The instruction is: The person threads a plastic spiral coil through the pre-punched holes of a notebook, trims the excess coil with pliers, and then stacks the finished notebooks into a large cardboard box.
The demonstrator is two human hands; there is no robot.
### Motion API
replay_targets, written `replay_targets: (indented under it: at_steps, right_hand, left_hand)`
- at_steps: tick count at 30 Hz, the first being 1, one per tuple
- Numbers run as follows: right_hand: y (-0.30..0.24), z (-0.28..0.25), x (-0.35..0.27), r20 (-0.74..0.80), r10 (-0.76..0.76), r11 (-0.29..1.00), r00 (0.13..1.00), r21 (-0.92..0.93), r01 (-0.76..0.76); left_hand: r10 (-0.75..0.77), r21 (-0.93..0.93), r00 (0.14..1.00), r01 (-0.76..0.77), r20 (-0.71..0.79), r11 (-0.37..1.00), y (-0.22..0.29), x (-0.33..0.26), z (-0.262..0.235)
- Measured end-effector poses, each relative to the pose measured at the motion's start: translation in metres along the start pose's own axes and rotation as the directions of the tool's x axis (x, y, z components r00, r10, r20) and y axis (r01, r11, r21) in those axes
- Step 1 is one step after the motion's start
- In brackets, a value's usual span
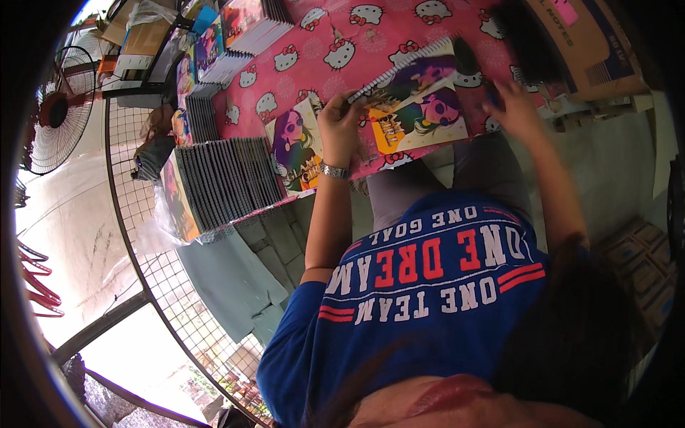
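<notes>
My left hand (pixel 340 130), with a metal wristwatch (pixel 333 170), is closed on one end of a spiral notebook (pixel 421 74). Its coil runs along the tilted far edge, and its cover shows a purple-haired figure. Under it, near the table edge, lies a similar notebook cover (pixel 428 121) in yellow, green and purple. Another such notebook (pixel 294 139) lies flat just left of my left wrist. My right hand (pixel 519 114) is apart from the notebooks, off to their right. Motion smears its fingers, and a small dark shape by them cannot be made out.
A long row of upright spiral notebooks (pixel 221 182) lines the table's left front edge. More notebook stacks (pixel 225 64) stand behind it. The pink table cover (pixel 314 64) bears cartoon cat heads. A cardboard box (pixel 596 46) sits at the right, and a fan (pixel 58 110) at the far left.
</notes>
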State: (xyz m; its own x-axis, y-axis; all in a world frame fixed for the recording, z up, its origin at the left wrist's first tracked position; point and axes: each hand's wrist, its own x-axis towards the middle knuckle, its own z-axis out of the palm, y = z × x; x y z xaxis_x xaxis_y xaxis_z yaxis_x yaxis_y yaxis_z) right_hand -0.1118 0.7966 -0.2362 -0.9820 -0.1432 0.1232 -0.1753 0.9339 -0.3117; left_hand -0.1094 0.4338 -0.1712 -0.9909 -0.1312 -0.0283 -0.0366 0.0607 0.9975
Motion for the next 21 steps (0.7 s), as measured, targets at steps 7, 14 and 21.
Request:
replay_targets:
  at_steps: [7, 14, 21]
  right_hand:
    - [-0.063, -0.019, -0.040, -0.068, -0.025, 0.861, 0.997, 0.506, 0.056]
    - [-0.163, -0.042, -0.003, -0.218, -0.415, 0.668, 0.883, 0.587, 0.458]
    - [-0.171, -0.038, -0.004, 0.323, -0.349, 0.319, 0.880, 0.924, -0.213]
  left_hand:
    - [0.095, 0.083, 0.994, -0.090, -0.054, 0.992, -0.010, -0.008, 0.008]
    - [0.189, 0.206, 0.976, -0.164, -0.107, 0.965, -0.023, -0.013, 0.009]
    - [0.291, 0.487, 0.954, -0.220, -0.073, 0.845, -0.028, -0.017, 0.007]
